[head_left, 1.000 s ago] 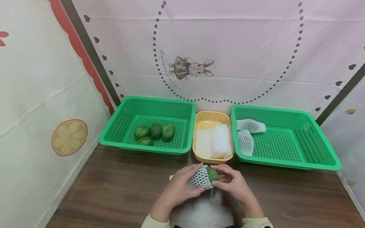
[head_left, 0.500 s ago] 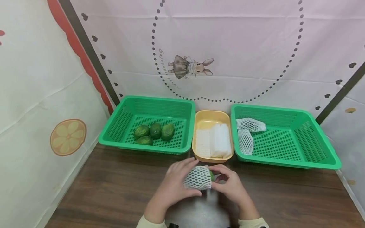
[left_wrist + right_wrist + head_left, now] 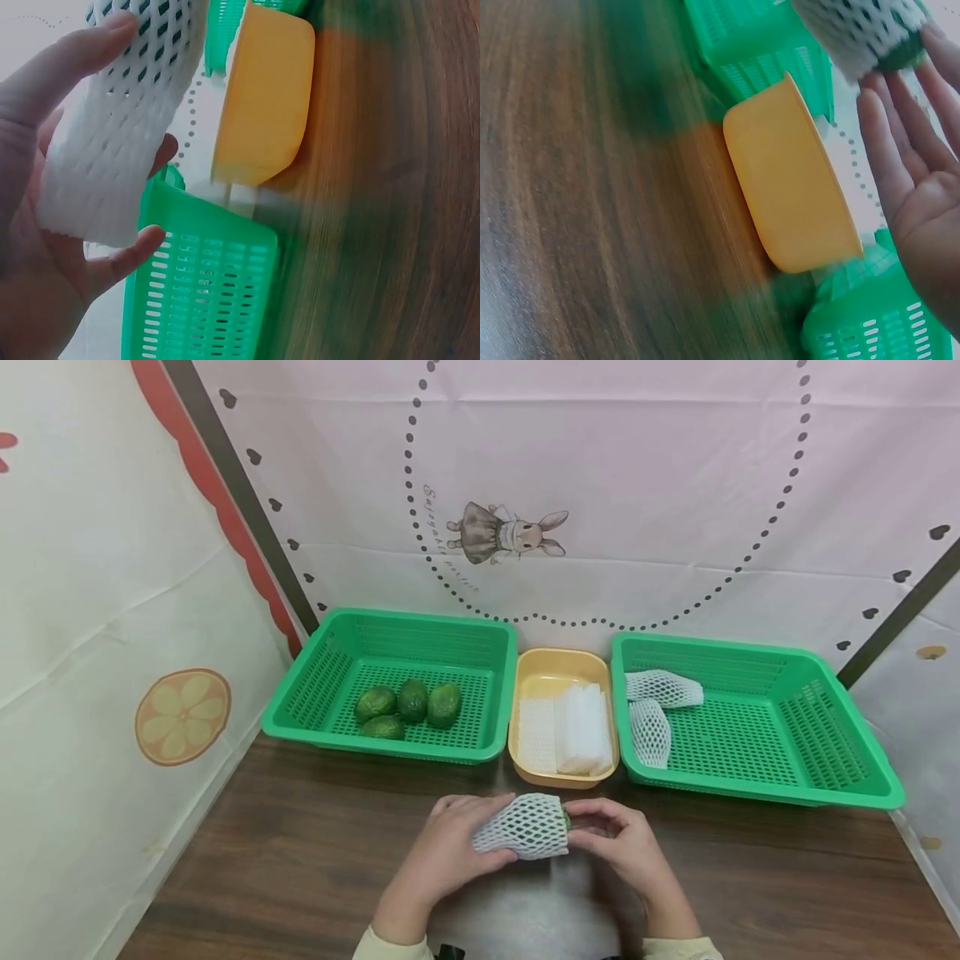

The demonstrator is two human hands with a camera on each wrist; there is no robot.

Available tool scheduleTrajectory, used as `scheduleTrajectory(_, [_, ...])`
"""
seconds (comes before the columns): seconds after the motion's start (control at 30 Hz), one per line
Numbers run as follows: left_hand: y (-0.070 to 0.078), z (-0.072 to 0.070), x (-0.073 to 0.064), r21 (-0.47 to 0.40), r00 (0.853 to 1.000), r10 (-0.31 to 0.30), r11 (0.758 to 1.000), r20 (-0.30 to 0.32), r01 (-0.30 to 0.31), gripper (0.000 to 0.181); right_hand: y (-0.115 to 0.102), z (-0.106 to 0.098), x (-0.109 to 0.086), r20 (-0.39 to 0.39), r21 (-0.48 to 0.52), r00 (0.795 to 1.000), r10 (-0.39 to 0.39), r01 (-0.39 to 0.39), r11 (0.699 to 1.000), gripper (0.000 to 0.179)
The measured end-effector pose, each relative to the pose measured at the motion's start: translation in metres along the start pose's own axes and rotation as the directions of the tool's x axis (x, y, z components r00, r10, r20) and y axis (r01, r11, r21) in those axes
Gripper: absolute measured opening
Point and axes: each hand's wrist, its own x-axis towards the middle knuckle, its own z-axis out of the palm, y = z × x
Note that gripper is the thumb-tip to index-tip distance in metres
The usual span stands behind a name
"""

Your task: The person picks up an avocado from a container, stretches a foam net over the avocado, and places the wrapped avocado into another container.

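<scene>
Between both hands, above the table, is an avocado (image 3: 904,54) almost wholly inside a white foam net sleeve (image 3: 527,829). Only its green right tip shows. My left hand (image 3: 448,850) grips the sleeve from the left, thumb on the near side and fingers behind. In the left wrist view the sleeve's slack end (image 3: 97,202) hangs over the palm. My right hand (image 3: 624,847) pinches the exposed end of the avocado at the sleeve's mouth with thumb and fingertips; the right wrist view shows the other fingers bent below it.
At back left stands a green basket (image 3: 300,727) with several bare avocados (image 3: 444,705). A yellow tray (image 3: 551,660) in the middle holds a stack of flat foam sleeves (image 3: 581,731). The right green basket (image 3: 817,797) contains two sleeved fruits (image 3: 651,731). Dark wooden table (image 3: 300,843) lies in front.
The sleeve has slid further right over the avocado, so that just its tip shows now. My left hand has shifted slightly left along the sleeve.
</scene>
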Motion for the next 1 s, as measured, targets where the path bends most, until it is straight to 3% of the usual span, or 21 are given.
scheduleTrajectory(0.2, [0.003,0.005,0.004,0.021,0.999,0.050,0.999,0.008,-0.050,0.072,0.006,-0.002,0.000,0.061,0.058,0.998,-0.019,0.016,0.998,0.036])
scheduleTrajectory(0.47, [0.008,0.010,0.008,0.066,0.998,0.050,0.997,0.026,-0.052,0.078,0.005,0.004,0.002,0.030,-0.091,0.999,-0.040,0.042,0.995,0.030])
scheduleTrajectory(0.67, [0.011,0.010,0.010,0.093,0.998,0.040,0.995,0.046,-0.044,0.080,0.008,0.010,0.004,0.046,-0.101,0.995,-0.093,0.097,0.990,0.027])
scheduleTrajectory(1.0, [0.013,0.015,0.013,0.135,0.997,0.077,0.988,0.026,-0.080,0.076,0.006,0.019,0.006,0.025,-0.119,1.000,0.002,0.001,0.993,0.033])
